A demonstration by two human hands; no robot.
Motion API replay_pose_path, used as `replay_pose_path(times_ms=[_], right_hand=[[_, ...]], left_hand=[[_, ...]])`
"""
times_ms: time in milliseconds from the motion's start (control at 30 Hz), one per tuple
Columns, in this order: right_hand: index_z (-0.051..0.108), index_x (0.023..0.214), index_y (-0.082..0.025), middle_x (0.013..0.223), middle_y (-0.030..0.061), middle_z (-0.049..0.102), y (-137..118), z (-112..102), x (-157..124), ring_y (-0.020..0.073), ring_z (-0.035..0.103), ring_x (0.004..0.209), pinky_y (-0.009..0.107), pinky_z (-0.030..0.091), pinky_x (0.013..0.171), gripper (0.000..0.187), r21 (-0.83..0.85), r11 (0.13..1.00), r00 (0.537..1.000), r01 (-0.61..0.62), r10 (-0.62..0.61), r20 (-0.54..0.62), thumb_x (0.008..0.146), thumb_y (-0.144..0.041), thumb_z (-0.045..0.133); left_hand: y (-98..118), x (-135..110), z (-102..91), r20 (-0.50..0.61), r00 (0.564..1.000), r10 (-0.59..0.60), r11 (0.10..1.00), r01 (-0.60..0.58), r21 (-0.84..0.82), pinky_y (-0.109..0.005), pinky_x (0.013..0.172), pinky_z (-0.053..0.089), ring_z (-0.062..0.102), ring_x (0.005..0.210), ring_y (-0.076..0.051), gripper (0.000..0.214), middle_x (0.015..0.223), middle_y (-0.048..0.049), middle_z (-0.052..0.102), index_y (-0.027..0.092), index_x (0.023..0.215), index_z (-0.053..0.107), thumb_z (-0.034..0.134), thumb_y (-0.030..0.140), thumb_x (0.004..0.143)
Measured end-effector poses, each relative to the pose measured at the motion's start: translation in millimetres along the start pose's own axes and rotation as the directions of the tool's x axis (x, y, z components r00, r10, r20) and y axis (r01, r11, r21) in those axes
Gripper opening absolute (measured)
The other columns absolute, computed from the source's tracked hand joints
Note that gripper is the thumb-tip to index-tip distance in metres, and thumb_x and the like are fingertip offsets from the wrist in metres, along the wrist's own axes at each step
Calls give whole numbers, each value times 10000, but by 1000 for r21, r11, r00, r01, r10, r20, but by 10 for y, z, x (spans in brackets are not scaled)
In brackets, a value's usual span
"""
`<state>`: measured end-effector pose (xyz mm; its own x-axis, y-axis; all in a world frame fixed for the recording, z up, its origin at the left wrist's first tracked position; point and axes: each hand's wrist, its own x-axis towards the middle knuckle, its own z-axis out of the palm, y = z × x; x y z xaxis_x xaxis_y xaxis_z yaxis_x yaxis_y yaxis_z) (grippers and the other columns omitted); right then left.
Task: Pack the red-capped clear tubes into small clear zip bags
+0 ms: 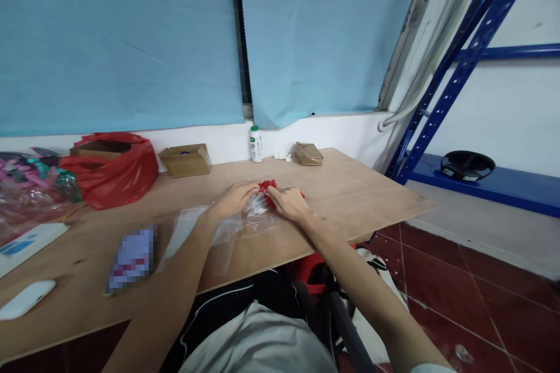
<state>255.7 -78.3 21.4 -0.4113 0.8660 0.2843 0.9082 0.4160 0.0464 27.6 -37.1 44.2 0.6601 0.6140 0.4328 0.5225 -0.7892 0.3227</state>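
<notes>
Touching red pieces [268, 183], left hand [238, 197] faces right hand [290, 203].

Left hand [238, 197], right hand [289, 203], that's two of mine in play! And I count two blinds [118, 41] [324, 35], one bottle [256, 147], one cap [254, 128], one red bag [125, 178], one parcel [309, 154], and yes, one bowl [467, 165]!

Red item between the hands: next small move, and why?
Probably ease the right hand slightly aside: it covers part of the red item, while the left hand is at the item's other side. Clear plastic lies crumpled just below, and how item and plastic sit together can't be told from this view.
</notes>
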Motion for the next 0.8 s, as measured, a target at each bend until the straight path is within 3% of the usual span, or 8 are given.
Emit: replay_pose_path(times_ms=[200,467,800], right_hand=[[567,1340,-236,1080,104,793,-4,26,-1,248,737,957,282,409,780,420,48,999,998,-8,11,-64,1122,-394,244],[598,1264,-227,993,86,791,-11,88,23,231,719,858,286,355,715,380,38,999,988,-2,8,-156,1123,-371,276],[617,1237,-207,976,100,783,-39,123,45,233,706,861,286,371,730,338,11,1000,984,-12,14,-179,1105,-310,324]], left_hand=[[42,25,-62,-78,997,-24,999,27,38,-305,826,453,618,826,-189,429,857,-30,692,205,894,675,364,422,1094],[19,38,-118,-103,995,-14,997,21,70,-306,816,426,621,856,-195,403,892,-33,703,211,907,666,365,407,1090],[24,60,-182,-126,991,-36,997,44,60,-298,802,415,617,853,-192,392,873,-33,694,207,853,642,384,396,1079]])
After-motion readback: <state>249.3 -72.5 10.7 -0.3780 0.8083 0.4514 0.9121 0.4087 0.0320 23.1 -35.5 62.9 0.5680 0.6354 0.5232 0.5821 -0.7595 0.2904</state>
